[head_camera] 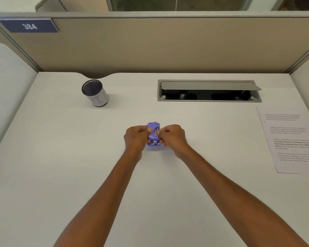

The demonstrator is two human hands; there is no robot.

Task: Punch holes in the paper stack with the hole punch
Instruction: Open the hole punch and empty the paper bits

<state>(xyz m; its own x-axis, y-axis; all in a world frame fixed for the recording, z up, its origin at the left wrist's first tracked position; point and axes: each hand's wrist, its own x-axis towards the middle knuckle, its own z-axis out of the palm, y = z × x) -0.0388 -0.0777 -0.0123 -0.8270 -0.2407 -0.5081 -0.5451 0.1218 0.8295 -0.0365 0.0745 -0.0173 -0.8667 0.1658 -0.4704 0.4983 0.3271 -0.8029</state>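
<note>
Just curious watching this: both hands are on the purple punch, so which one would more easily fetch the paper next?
Probably the right hand. The paper stack lies at the desk's right edge, on that hand's side, while the left hand could keep gripping the hole punch.

white desk (61,175) | beige partition (150,47) | window (177,3) behind

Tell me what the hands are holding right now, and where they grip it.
Both hands hold the purple hole punch: left hand on its left side, right hand on its right side.
</note>
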